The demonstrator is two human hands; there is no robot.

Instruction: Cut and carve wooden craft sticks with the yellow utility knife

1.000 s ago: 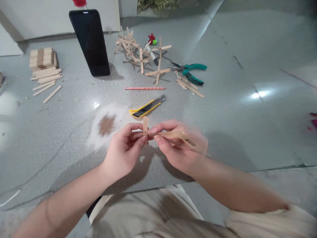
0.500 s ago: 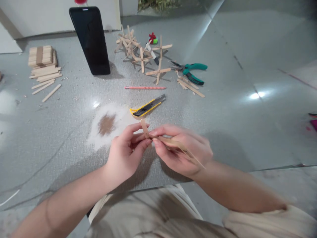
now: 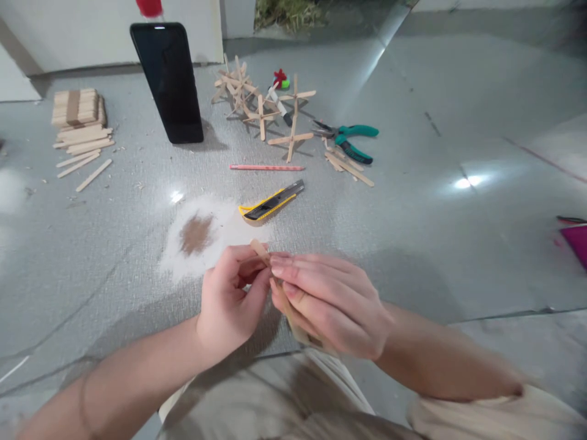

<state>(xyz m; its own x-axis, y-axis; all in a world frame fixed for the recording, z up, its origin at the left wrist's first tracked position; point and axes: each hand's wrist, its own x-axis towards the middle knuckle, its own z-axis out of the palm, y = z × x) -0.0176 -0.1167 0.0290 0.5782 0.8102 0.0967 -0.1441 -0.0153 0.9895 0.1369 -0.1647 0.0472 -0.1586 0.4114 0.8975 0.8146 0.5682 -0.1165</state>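
Between the thumb and fingers of my left hand [image 3: 232, 293] is a wooden craft stick [image 3: 259, 247], its rounded far end poking up past the fingertips. My right hand [image 3: 337, 299] presses against the stick's near part and grips a folded tan piece of sandpaper [image 3: 291, 319], which hangs below the fingers. The lower end of the stick is hidden by my fingers. Just beyond both hands lies a yellow and black utility knife [image 3: 273, 201]. A patch of pale dust with a brown middle [image 3: 196, 234] spreads on the table to the left.
Crossed-stick pieces [image 3: 291, 139] stand at the back, near a white marker [image 3: 279, 105]. Green-handled pliers [image 3: 351, 137] rest by cut sticks [image 3: 351, 170]. A pink pencil [image 3: 266, 167] lies in the middle. A phone [image 3: 169, 85] stands upright, and bundled sticks [image 3: 87, 109] are at left.
My right hand has turned over and moved slightly down, with its fingers laid across the craft stick. The sandpaper now points downward instead of right. The stick tilts more to the left.
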